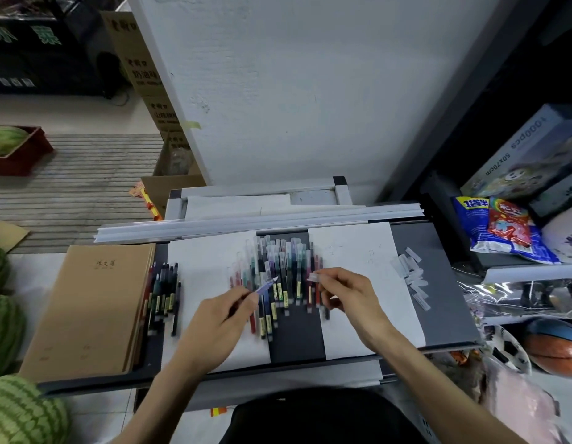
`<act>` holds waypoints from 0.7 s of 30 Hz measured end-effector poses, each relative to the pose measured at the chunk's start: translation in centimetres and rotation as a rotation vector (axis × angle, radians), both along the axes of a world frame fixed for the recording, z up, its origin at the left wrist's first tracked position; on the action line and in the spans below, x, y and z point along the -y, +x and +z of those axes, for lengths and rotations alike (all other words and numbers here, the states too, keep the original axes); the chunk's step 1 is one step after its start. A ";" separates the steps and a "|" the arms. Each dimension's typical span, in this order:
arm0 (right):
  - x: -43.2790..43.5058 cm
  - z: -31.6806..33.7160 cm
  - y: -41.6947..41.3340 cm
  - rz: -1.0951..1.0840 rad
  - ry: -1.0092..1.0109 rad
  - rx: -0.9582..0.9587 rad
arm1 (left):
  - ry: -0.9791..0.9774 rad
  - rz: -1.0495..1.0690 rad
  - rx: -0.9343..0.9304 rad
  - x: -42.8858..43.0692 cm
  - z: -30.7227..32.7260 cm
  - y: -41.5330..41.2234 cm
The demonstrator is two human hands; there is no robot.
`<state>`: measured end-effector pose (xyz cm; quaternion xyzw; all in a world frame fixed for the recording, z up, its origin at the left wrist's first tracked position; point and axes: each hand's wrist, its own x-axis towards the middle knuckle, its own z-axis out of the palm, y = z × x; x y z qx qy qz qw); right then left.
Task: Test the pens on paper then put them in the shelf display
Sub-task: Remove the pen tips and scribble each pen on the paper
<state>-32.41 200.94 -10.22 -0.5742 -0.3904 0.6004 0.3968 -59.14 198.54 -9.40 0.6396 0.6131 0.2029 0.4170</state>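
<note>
Both forearms reach in from the bottom edge and meet over the middle of the dark grey worktop point(445, 302). The left hand point(222, 317) lies palm down with its wrist over the left sheet of paper point(201, 264). Its fingers are curled round the barrel of a purple pen point(266, 286), which slants up and to the right with its bare tip in the air above the heap of pens point(280, 274). The right hand point(350, 296) sits just beside it, angled inward. Its thumb and forefinger pinch a clear cap point(313, 277) close to the pen's tip but not touching it, and the other fingers are folded loosely under the palm.

The heap of pens fans across the dark gap between the two sheets and spills onto the left one, most of them capped. The right sheet of paper point(361, 251) carries a few faint marks near its top. A scatter of loose caps point(411, 278) lies at its right edge. A smaller row of pens point(163, 294) rests at the far left, against a stack of brown notebooks point(92, 302). Watermelons point(20, 411) sit on the floor to the left, and a basketball point(555, 347) lies low on the right.
</note>
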 end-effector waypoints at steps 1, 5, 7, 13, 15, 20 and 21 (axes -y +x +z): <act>0.5 0.8 -0.2 0.029 0.017 -0.046 | 0.026 -0.034 0.015 0.2 0.8 0.4; 2.1 3.4 -0.5 0.101 0.113 -0.110 | 0.126 -0.137 0.041 0.8 3.4 1.3; 2.5 4.2 -0.2 0.088 0.142 -0.143 | 0.151 -0.170 0.045 1.1 4.2 1.6; 3.1 6.2 0.4 0.142 0.244 0.018 | 0.196 -0.213 -0.012 1.7 5.5 1.6; 3.2 6.5 0.4 0.199 0.268 0.085 | 0.215 -0.239 -0.060 1.8 5.7 1.6; 3.6 6.0 -0.4 0.208 0.255 0.125 | 0.236 -0.284 -0.098 1.8 6.0 2.4; 3.6 5.9 -0.5 0.186 0.246 0.118 | 0.244 -0.285 -0.106 1.7 6.0 2.6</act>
